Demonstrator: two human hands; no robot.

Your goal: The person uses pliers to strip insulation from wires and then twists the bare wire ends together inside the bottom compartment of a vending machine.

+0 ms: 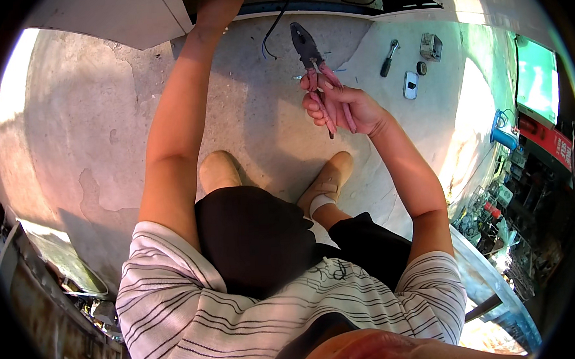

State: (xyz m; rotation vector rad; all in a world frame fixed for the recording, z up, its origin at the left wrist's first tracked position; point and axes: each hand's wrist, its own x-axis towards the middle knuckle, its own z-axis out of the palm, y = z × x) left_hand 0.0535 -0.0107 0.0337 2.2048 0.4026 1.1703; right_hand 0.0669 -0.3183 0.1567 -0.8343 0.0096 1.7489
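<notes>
My right hand (355,106) is closed around the pink handles of a pair of combination pliers (306,45). Their dark jaws point up and away from me, above the concrete floor. My left hand (220,8) reaches far forward into the dark opening of a white metal housing (120,17). Its fingers are mostly lost in shadow at the picture's top edge, so what they touch is hidden. Between the two hands a black cable (279,22) hangs out of the opening, with thin wire ends near the floor.
On the floor to the right lie a ratchet wrench (388,59), a grey boxy metal part (430,47), a small black round piece (422,67) and a white oblong device (410,84). Assorted parts (494,212) are heaped at the far right. My shoes (329,181) are below the pliers.
</notes>
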